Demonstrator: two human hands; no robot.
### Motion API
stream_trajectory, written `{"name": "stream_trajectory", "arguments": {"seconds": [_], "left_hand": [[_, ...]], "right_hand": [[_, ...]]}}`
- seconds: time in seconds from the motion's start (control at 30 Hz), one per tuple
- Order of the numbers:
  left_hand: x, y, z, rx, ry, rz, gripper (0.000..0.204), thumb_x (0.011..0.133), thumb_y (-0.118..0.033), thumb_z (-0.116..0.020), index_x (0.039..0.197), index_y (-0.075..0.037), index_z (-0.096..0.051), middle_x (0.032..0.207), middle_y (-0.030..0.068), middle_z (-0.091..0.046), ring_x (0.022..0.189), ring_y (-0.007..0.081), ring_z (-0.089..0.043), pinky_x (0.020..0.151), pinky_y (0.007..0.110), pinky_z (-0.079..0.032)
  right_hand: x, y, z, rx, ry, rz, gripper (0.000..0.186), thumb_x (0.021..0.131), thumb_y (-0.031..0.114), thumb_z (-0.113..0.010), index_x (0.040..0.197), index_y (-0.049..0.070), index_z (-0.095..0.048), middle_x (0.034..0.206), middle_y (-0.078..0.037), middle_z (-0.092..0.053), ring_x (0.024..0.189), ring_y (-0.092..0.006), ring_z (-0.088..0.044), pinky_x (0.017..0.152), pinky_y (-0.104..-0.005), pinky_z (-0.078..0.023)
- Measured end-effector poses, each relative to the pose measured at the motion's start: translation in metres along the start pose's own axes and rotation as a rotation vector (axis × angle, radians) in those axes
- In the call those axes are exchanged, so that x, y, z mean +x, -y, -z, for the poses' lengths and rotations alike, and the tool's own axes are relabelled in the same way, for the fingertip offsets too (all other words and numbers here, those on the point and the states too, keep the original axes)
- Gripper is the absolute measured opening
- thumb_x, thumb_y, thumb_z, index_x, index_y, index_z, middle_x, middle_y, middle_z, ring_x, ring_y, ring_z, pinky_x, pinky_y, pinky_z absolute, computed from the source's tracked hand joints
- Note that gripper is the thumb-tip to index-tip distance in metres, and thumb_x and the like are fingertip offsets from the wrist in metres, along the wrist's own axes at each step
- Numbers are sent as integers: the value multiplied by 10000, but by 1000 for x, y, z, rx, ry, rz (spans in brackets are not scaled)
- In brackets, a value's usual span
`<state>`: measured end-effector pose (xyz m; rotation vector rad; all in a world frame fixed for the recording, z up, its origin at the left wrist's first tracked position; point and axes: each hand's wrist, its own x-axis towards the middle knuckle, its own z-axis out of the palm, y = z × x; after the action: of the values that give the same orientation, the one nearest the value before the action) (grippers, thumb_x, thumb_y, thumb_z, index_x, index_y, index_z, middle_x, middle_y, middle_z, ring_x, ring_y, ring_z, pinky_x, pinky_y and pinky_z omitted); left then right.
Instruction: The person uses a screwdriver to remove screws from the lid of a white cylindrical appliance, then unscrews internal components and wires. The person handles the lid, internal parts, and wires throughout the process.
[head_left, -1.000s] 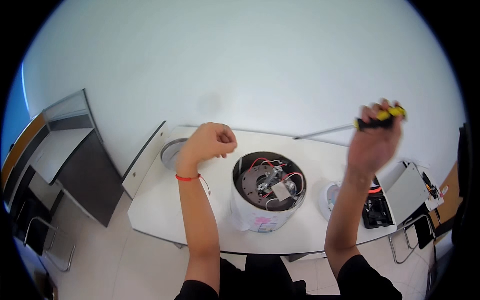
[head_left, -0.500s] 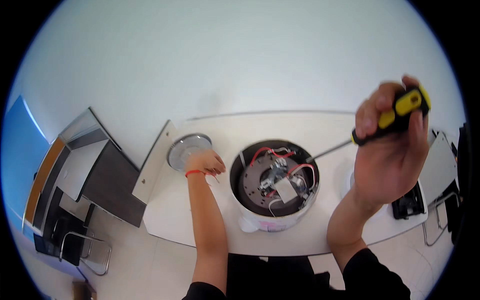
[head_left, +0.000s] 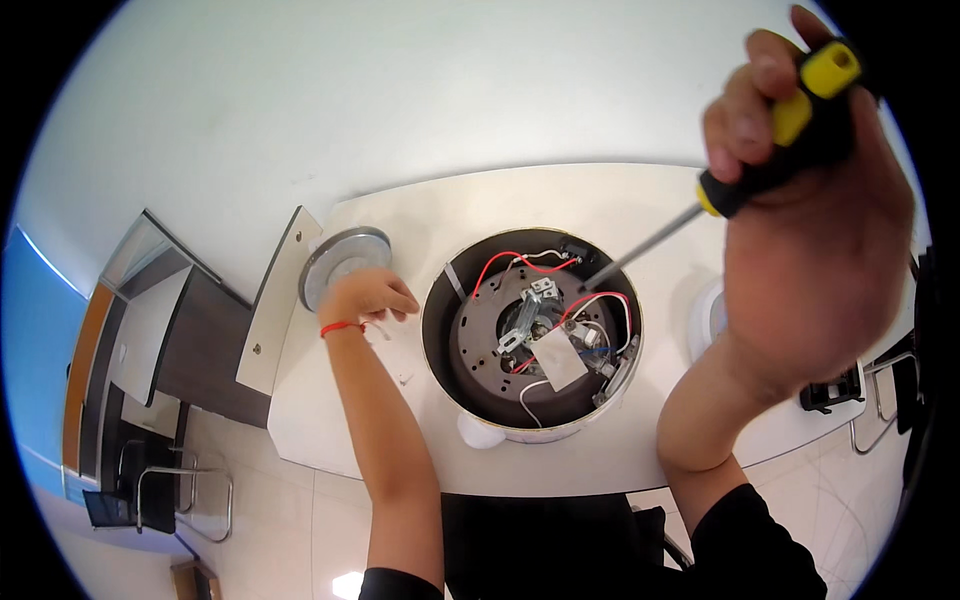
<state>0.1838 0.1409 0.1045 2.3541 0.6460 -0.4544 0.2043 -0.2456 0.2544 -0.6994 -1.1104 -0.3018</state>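
Observation:
My right hand (head_left: 815, 250) is raised close to the camera, wrapped round the black-and-yellow handle of a screwdriver (head_left: 650, 240). The shaft points down and left, its tip appearing over the far right inside of an open round appliance body (head_left: 435, 360) that looks like a rice cooker. Inside are a dark metal disc (head_left: 480, 345) with holes, red and white wires (head_left: 510, 258), metal brackets (head_left: 525, 320) and a pale rectangular piece (head_left: 560, 358). Left of the body, my left hand (head_left: 370, 293) hovers with fingers curled together, overlapping a round grey metal plate (head_left: 345, 250). Whatever those fingers hold is hidden.
The white table (head_left: 540, 480) has a raised side panel (head_left: 280, 295) at its left. Partly behind my right arm are a white round item (head_left: 708, 320) and a black item (head_left: 832, 390). A tiny white piece (head_left: 404, 378) lies near my left forearm. A chair (head_left: 160, 490) stands at far left.
My right hand has risen and come nearer the camera with the screwdriver. My left hand has shifted left and up. The whole view has tilted, bringing the appliance larger and higher.

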Motion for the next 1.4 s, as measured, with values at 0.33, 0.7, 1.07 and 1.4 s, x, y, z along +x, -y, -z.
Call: {"name": "stream_trajectory", "arguments": {"seconds": [0.33,0.7,1.07,1.4], "left_hand": [[-115,-101,-6,-269,-173,-731,280,877,-161,-764,1105,-2,-734,925,68,-737,767,110,-649,698,256,-517],[-100,-122,-27,-98,92,-805,368,825,-127,-798,1148,37,-739,1014,112,-777,882,164,-742,762,288,-560],[-101,-128,-31,-72,51,-804,315,822,-89,-784,1115,24,-774,897,111,-781,837,139,-731,748,264,-549],[-106,-129,-32,-137,49,-836,275,813,-43,-775,1080,18,-790,851,87,-777,766,83,-695,683,242,-524]], "right_hand": [[5,-41,-37,184,-214,-93,398,1076,228,-522,1359,-50,-483,947,-118,-633,687,-139,-617,575,-253,-499],[3,-58,-19,73,-73,-62,403,1080,230,-529,1382,-34,-487,943,-90,-642,698,-114,-603,580,-241,-486],[3,-49,-29,133,-122,-204,390,1080,240,-546,1375,-12,-502,928,-66,-641,716,-91,-582,593,-228,-460],[2,-67,-18,40,-66,-95,390,1087,256,-531,1374,-4,-489,927,-61,-630,716,-90,-580,588,-223,-461]]}}
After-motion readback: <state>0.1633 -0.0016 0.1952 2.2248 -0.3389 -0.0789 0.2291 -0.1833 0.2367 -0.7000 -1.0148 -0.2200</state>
